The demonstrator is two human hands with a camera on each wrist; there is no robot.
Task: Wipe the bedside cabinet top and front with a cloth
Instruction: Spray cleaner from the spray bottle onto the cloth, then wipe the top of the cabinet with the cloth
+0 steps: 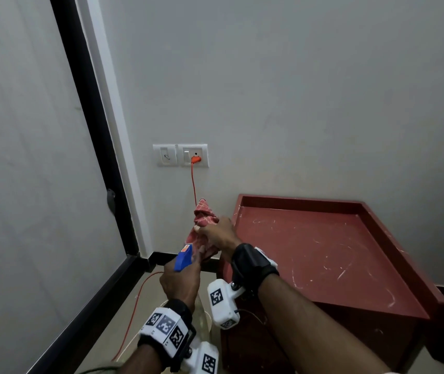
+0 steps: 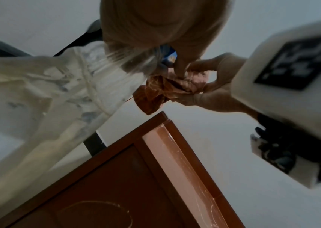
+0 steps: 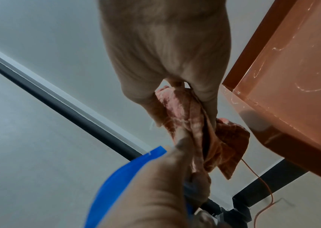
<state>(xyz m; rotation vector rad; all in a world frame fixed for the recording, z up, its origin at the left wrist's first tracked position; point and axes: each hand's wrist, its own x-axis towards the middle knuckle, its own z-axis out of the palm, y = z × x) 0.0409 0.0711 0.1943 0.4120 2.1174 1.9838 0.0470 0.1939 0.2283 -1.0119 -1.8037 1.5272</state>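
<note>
I've got the red bedside cabinet point(image 1: 331, 255) against the wall on my right, its raised-rim top scratched with pale marks. Left of it, in the air, my left hand point(image 1: 179, 282) is curled round a clear spray bottle point(image 2: 62, 92) with a blue trigger head point(image 1: 183, 258); how much liquid is inside, I cannot tell. My right hand point(image 1: 219, 233) pinches the bunched red patterned cloth point(image 1: 204, 214), which sticks out above the fingers and hangs below them, just beside the cabinet's left corner.
</note>
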